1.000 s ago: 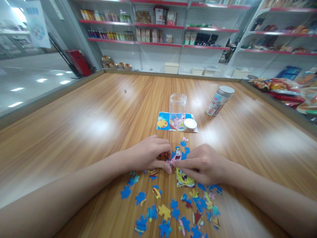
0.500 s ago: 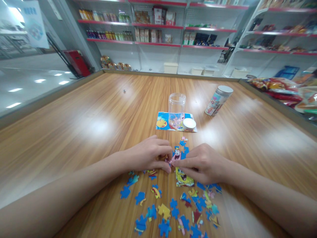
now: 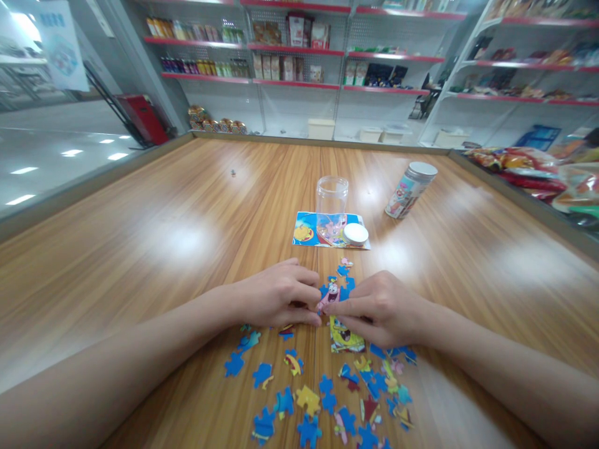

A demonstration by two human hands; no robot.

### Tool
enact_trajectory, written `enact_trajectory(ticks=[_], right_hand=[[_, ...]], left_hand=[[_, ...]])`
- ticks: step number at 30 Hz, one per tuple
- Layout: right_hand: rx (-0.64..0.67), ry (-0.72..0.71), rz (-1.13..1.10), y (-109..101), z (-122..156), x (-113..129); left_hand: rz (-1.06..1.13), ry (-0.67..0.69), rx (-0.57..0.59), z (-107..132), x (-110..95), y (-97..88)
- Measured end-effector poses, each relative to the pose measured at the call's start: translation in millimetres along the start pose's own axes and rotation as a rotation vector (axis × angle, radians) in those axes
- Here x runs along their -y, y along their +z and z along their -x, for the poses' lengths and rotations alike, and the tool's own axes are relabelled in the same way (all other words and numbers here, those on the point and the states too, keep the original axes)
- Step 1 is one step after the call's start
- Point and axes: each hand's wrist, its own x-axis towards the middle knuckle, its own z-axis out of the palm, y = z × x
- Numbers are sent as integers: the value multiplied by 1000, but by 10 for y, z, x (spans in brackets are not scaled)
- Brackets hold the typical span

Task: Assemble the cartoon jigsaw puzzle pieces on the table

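My left hand [image 3: 276, 298] and my right hand [image 3: 381, 307] meet fingertip to fingertip over a small joined patch of pink and blue puzzle pieces [image 3: 333, 291]. Both hands have their fingers curled in a pinch on those pieces. A yellow joined patch [image 3: 345, 337] lies just under my right hand. Several loose blue, yellow and red puzzle pieces [image 3: 306, 397] are scattered on the wooden table [image 3: 154, 243] in front of me.
Behind the hands lies a picture card [image 3: 309, 231] with an open clear jar [image 3: 332, 199] and a white lid [image 3: 355, 234] on it. A lidded printed jar [image 3: 409, 189] stands to the right. Snack bags [image 3: 528, 168] lie at the table's right edge, store shelves behind.
The hands stay pressed together on the pink and blue pieces with only slight finger shifts. The view has drifted a little.
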Motion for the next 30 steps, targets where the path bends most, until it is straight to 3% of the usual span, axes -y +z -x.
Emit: enact_trajectory(ticks=[30], right_hand=[[16,11,-11,-18,-31,42]], left_hand=[[4,-38,6,-8,-80,-57]])
